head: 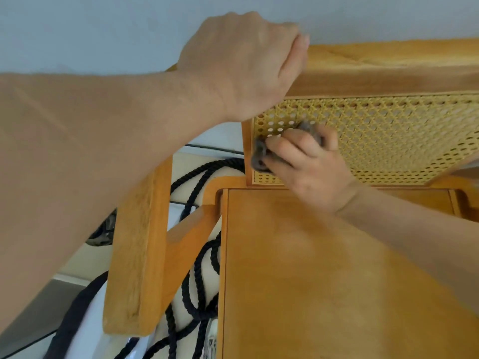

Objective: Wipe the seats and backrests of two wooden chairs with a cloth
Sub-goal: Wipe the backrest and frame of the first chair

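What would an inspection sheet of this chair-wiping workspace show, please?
surface: wooden seat, smooth, partly crossed by the right forearm.
job's things: grey cloth pressed on the cane backrest, near its lower left corner; only one chair seen.
clutter: black rope looped on the floor left of the chair.
grips: left grip holds the top rail; right grip holds the cloth.
cables: nothing seen.
surroundings: pale wall behind; light floor.

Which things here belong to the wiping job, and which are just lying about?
Job: cloth in right hand; cane backrest; seat; top rail, gripped by left hand.
Lying about: black rope; black strap.
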### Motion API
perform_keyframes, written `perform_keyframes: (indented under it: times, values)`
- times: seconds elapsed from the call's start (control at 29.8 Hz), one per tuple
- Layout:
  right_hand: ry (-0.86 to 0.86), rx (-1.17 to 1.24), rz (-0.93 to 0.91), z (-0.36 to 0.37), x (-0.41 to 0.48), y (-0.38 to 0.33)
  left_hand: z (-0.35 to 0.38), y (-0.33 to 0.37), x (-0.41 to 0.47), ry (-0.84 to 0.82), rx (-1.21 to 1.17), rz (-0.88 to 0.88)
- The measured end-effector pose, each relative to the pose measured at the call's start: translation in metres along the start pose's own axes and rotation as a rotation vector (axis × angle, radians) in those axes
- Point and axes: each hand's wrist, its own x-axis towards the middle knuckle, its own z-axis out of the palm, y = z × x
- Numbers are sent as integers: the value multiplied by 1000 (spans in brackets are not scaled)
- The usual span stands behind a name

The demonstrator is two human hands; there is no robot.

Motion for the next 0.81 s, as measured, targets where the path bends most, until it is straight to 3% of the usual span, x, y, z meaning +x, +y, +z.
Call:
perform_keyframes:
  times: [0.1,0.24,0.47,0.57,0.71,0.81]
  values:
    - [220,-69,71,-22,43,35,-1,0,2,-23,-10,-29]
    - [76,-118,-137,-23,31,36,-3,0,0,-12,-23,-27]
    - [-23,-207,129,-77,-40,96,-3,1,0,-44,-50,-35]
    - [44,-90,175,-56,0,67,-4,2,1,-33,-60,-25]
    - [266,-91,159,-15,63,24,-4,-3,2,-35,-88,-35]
    - [237,-152,60,-29,45,49,-1,-2,2,-13,-55,-53]
